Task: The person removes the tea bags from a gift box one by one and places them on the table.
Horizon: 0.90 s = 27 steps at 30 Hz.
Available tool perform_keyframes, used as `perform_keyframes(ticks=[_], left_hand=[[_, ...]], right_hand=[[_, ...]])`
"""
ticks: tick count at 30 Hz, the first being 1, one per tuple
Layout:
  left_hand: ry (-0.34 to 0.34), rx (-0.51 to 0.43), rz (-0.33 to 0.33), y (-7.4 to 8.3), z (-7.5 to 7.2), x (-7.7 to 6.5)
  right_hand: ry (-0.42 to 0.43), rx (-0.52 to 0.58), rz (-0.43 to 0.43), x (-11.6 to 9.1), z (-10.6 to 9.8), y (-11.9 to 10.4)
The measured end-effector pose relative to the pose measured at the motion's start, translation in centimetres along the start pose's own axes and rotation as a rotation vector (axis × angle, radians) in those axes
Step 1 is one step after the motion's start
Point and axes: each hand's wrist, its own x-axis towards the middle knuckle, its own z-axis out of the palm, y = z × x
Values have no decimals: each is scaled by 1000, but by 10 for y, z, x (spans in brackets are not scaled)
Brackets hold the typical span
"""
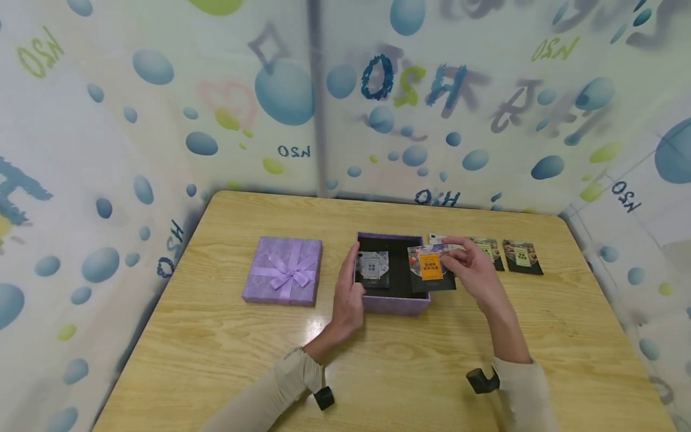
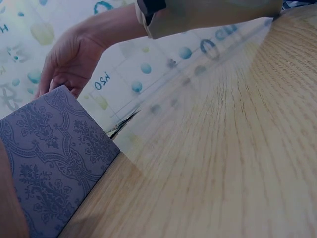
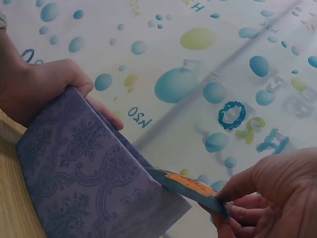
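A lidless purple patterned box (image 1: 396,306) with a black interior stands on the table. My left hand (image 1: 349,297) holds its left side, the fingers along the wall and the thumb at the near corner. Inside the box, on the left, lies a flat packet with a grey label (image 1: 372,269). My right hand (image 1: 472,270) pinches the right edge of a dark packet with an orange label (image 1: 432,270), tilted over the right part of the box. In the right wrist view, the packet (image 3: 190,184) crosses the box's rim, between the right fingers and the box (image 3: 94,168).
To the left sits a purple lid (image 1: 283,270) with a ribbon bow. More packets lie right of the box: one with a pale green label (image 1: 522,257), another (image 1: 490,249) beside it, and a pale one (image 1: 436,239) partly behind the right hand. Printed curtains border the wooden table (image 1: 405,372).
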Motion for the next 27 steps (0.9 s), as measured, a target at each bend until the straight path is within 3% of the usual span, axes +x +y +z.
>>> perform_keyframes(ticks=[17,27], left_hand=[[-3,7,1,-1,0,0],[-8,11,-7,-2,0,0]], right_hand=[[1,-62,-12,2,-32,16],[-168,-137,51,12,-44,36]])
